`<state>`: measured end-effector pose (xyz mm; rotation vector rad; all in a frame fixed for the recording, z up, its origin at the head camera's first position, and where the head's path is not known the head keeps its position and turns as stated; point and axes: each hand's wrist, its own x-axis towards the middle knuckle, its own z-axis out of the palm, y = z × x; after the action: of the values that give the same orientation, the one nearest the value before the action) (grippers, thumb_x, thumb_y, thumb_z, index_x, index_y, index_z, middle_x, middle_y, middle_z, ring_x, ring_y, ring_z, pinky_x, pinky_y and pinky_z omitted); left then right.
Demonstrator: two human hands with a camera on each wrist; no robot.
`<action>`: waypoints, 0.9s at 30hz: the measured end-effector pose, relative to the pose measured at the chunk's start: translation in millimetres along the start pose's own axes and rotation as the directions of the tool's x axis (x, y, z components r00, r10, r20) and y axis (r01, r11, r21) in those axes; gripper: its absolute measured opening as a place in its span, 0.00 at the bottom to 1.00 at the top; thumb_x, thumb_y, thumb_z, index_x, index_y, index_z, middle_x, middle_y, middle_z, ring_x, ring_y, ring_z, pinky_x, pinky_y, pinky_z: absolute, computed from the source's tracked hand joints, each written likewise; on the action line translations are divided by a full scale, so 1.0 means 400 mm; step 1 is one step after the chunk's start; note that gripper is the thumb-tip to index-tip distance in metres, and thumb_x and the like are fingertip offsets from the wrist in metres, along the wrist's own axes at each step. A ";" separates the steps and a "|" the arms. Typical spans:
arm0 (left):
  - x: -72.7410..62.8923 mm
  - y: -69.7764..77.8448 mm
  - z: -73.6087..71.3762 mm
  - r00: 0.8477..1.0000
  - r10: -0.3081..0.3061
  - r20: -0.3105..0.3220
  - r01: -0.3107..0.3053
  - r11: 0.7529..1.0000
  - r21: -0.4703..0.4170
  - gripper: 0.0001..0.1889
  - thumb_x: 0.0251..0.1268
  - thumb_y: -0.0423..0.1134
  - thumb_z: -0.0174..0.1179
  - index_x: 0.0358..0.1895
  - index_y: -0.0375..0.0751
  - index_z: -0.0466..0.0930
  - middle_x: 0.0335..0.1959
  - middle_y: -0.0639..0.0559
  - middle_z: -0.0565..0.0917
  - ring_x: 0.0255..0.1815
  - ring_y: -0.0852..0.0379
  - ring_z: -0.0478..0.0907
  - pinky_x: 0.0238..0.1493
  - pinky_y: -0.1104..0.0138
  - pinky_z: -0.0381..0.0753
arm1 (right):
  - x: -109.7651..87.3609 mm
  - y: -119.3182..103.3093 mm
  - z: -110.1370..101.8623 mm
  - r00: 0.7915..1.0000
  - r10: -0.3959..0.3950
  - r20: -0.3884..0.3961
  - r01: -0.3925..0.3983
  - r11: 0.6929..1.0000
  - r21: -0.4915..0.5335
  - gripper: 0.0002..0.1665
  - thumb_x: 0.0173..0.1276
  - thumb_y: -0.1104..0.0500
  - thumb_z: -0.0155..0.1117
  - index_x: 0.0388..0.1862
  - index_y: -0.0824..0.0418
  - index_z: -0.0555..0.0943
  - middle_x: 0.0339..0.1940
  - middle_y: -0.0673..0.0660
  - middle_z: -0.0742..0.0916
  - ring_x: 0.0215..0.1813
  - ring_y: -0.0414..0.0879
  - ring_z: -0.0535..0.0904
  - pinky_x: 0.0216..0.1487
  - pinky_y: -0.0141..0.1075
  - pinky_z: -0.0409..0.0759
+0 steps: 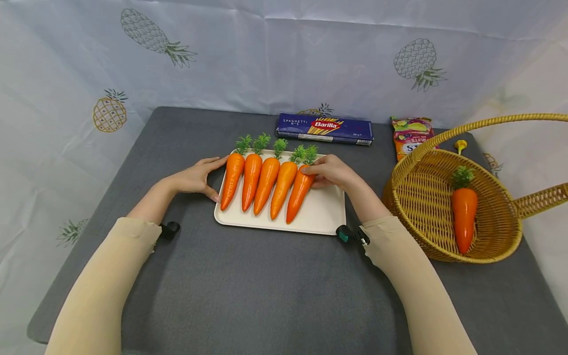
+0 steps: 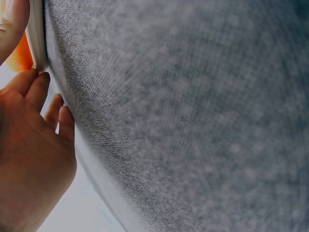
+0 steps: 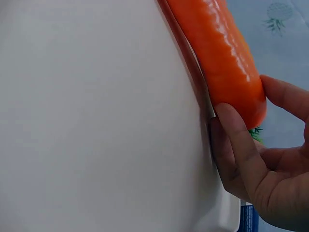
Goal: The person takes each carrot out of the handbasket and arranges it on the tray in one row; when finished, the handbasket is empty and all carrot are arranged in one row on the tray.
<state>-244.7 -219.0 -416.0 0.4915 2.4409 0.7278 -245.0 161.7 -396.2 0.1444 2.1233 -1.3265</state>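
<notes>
Several orange toy carrots point(image 1: 266, 185) with green tops lie side by side on a cream tray point(image 1: 326, 209). My right hand point(image 1: 330, 172) pinches the rightmost carrot point(image 1: 300, 192) near its leafy end, thumb on one side and fingers on the other. In the right wrist view that carrot point(image 3: 227, 63) shows its thick end between the fingertips, over the tray point(image 3: 96, 116). At the tray's left edge, my left hand point(image 1: 193, 178) rests with thumb and fingers spread. The left wrist view has its fingertips right at the tray rim point(image 2: 36, 34).
A wicker basket point(image 1: 417, 236) with a tall handle stands at the right, one carrot point(image 1: 464, 219) inside. Behind the tray lies a blue spaghetti box point(image 1: 325, 129). A colourful snack packet point(image 1: 410, 135) and a small yellow object point(image 1: 460, 145) sit near the basket on the grey table point(image 1: 266, 286).
</notes>
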 end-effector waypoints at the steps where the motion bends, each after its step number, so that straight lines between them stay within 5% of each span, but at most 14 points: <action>1: 0.000 0.000 0.000 1.000 -0.001 -0.001 0.001 1.000 0.001 0.66 0.42 0.50 0.80 0.81 0.53 0.39 0.82 0.36 0.38 0.82 0.34 0.34 0.74 0.32 0.46 | 0.000 0.000 0.000 1.000 0.002 -0.004 -0.002 1.000 -0.002 0.28 0.69 0.51 0.65 0.59 0.69 0.74 0.37 0.52 0.84 0.29 0.37 0.83 0.37 0.30 0.86; 22: 0.000 0.000 0.001 1.000 -0.007 0.001 0.007 1.000 -0.014 0.66 0.42 0.48 0.80 0.82 0.54 0.38 0.82 0.36 0.38 0.82 0.34 0.33 0.74 0.32 0.45 | -0.002 -0.001 0.003 1.000 0.007 -0.018 -0.007 1.000 -0.016 0.37 0.68 0.51 0.67 0.69 0.68 0.65 0.55 0.61 0.79 0.36 0.39 0.83 0.41 0.32 0.86; 27: 0.000 0.001 0.000 1.000 -0.005 0.002 0.005 1.000 -0.017 0.66 0.43 0.48 0.80 0.82 0.53 0.38 0.82 0.36 0.37 0.82 0.34 0.33 0.75 0.32 0.44 | -0.003 0.001 0.001 1.000 0.004 -0.026 -0.004 1.000 -0.028 0.36 0.69 0.50 0.66 0.67 0.69 0.67 0.52 0.59 0.80 0.34 0.38 0.83 0.41 0.31 0.86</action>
<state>-244.4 -218.6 -415.7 0.4786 2.4319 0.7447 -243.9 161.9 -395.8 0.1553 2.1613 -1.2989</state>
